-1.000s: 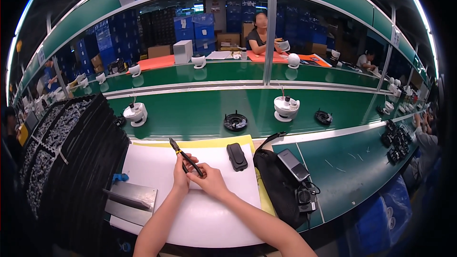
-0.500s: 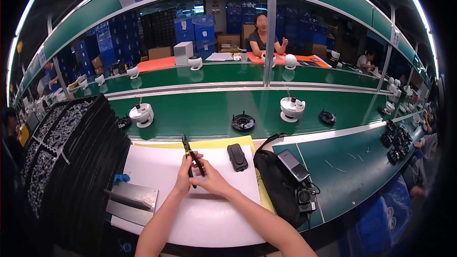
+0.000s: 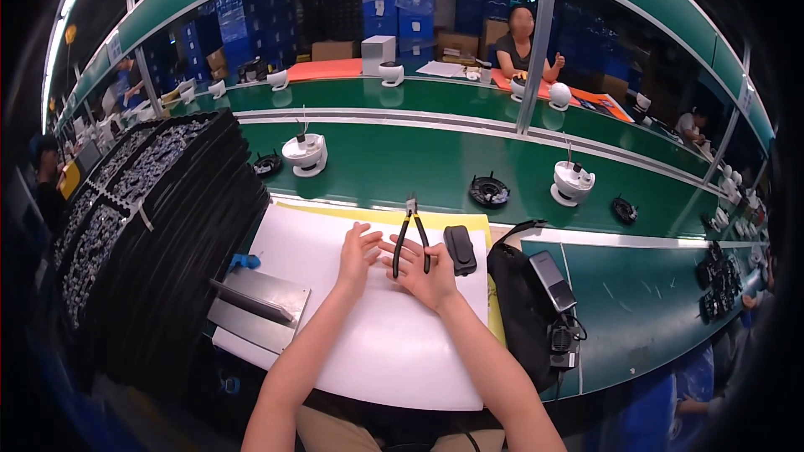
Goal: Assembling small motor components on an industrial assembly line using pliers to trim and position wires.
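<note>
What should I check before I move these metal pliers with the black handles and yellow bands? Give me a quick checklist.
1. Metal pliers with black handles and yellow bands in the right hand: ok, held with the tip pointing away from you.
2. Left hand free: ok, fingers open, holding nothing.
3. Pliers' cutting edges undamaged: cannot tell, too small here.
4. Large white sheet free of other things: not ok, a black rounded rectangular case lies on it beside your right hand.
5. White rounded housing on the green belt, nearer the left: ok, upright.
</note>
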Action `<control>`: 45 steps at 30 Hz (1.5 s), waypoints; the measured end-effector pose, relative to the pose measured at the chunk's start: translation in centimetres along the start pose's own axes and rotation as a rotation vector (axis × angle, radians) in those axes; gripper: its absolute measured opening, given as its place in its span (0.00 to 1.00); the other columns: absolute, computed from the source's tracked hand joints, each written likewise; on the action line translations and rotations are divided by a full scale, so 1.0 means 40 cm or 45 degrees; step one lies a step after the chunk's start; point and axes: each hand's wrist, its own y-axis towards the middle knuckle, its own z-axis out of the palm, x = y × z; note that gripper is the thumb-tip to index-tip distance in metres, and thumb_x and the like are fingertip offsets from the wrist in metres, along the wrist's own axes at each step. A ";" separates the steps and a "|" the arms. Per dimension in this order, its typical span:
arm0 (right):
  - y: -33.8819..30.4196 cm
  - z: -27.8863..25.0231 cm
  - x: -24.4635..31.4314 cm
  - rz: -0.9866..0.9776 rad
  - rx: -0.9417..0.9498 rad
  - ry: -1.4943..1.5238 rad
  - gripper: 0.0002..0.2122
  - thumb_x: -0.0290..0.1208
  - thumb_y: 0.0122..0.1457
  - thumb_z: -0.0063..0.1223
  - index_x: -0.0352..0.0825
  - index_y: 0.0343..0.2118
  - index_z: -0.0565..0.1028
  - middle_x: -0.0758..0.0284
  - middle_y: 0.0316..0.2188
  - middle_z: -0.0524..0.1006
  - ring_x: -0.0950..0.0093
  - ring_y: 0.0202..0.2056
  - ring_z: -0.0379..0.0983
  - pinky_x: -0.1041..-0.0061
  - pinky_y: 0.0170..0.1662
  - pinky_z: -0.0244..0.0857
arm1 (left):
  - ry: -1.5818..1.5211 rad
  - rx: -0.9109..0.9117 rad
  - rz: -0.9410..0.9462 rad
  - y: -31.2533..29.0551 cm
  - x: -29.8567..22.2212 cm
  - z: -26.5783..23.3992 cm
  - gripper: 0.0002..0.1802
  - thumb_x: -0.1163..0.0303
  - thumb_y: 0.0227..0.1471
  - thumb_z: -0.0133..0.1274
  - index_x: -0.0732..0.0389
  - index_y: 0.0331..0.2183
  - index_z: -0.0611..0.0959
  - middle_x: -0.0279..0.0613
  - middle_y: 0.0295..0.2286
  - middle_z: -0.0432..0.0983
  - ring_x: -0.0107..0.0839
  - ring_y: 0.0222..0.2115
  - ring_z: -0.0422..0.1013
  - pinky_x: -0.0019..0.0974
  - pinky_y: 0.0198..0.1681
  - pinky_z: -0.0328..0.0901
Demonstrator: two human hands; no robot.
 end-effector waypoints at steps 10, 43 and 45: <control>0.035 -0.063 -0.042 -0.270 -0.348 -0.375 0.20 0.43 0.60 0.38 0.32 0.47 0.61 0.63 0.35 0.71 0.74 0.32 0.70 0.76 0.34 0.66 | -0.532 -0.581 -0.225 0.401 -0.069 -0.176 0.33 0.44 0.46 0.50 0.64 0.41 0.65 0.47 0.31 0.71 0.38 0.24 0.70 0.34 0.24 0.68; 0.069 -0.120 -0.018 -0.437 -0.444 -0.531 0.23 0.48 0.63 0.31 0.30 0.48 0.60 0.61 0.35 0.71 0.74 0.33 0.72 0.76 0.38 0.67 | -0.965 -0.012 -0.265 0.369 -0.098 -0.100 0.25 0.78 0.43 0.43 0.70 0.47 0.61 0.57 0.43 0.60 0.46 0.45 0.62 0.34 0.46 0.68; 0.054 -0.132 -0.003 -0.549 -0.492 -0.519 0.22 0.48 0.62 0.32 0.30 0.47 0.61 0.60 0.34 0.71 0.74 0.33 0.72 0.77 0.37 0.67 | -0.934 0.008 -0.359 0.257 -0.111 -0.033 0.24 0.79 0.44 0.43 0.72 0.46 0.61 0.58 0.43 0.60 0.46 0.45 0.62 0.33 0.46 0.67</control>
